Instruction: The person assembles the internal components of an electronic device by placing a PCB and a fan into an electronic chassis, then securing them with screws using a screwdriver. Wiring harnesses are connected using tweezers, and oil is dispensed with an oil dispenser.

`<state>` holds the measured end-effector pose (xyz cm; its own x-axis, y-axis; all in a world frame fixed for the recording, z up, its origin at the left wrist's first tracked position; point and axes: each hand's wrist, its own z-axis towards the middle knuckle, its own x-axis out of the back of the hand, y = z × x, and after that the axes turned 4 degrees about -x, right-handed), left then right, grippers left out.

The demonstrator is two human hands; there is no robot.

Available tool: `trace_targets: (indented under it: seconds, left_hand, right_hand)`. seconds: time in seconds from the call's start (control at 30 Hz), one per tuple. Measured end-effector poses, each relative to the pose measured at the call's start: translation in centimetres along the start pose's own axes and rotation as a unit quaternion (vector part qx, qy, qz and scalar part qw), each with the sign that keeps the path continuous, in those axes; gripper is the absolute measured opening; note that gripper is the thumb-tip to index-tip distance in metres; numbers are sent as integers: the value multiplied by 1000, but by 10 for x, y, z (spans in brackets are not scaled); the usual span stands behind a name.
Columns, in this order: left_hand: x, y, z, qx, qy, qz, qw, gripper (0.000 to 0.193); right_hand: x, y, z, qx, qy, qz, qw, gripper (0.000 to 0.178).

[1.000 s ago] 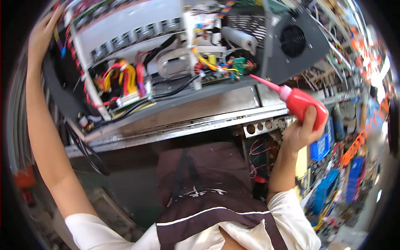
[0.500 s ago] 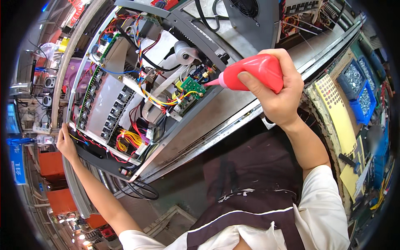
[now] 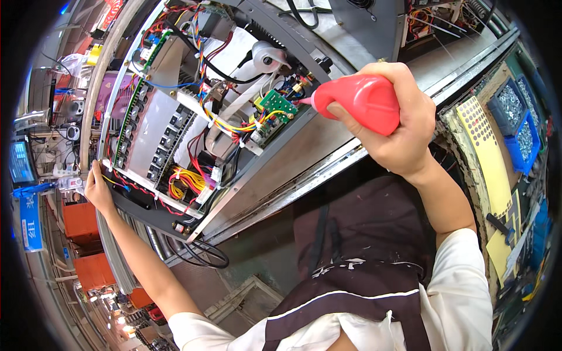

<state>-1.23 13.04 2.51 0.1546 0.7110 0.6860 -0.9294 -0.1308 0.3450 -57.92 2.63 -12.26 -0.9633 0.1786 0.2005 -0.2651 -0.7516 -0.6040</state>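
Note:
My right hand (image 3: pixel 407 131) is wrapped round a red squeeze bottle (image 3: pixel 363 102), held tilted so its thin pink nozzle points left. The nozzle's tip is at the right edge of a small green circuit board (image 3: pixel 280 106) inside an open electrical machine (image 3: pixel 137 140); whether it touches anything I cannot tell. My left hand (image 3: pixel 100 190) grips the near left corner edge of the machine's dark casing. Inside the casing are a bundle of yellow and red wires (image 3: pixel 186 182), a grey round part (image 3: pixel 268 55) and a row of black components on a board.
The machine lies on a metal-edged conveyor line (image 3: pixel 316 175). A second open machine (image 3: pixel 430 29) stands beyond it. On the right bench are blue bins (image 3: pixel 521 140) of small metal parts and a yellow perforated strip (image 3: pixel 483 146). Orange boxes (image 3: pixel 88 219) are at the left.
The view has shifted slightly, so the machine appears a little up and to the right. The nozzle has moved farther along the green board's right edge. My left hand keeps its hold.

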Motion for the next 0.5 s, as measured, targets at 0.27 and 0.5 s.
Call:
trace_targets:
  seconds: [0.27, 0.5]
  left_hand:
    - [9, -3, -10, -11, 20, 8, 1000, 32]
    - [-7, 16, -8, -26, 43, 9, 999, 32]
  right_hand:
    - [-7, 0, -6, -109, 22, 27, 993, 40]
    - [11, -2, -14, -111, 89, 47, 989, 34]
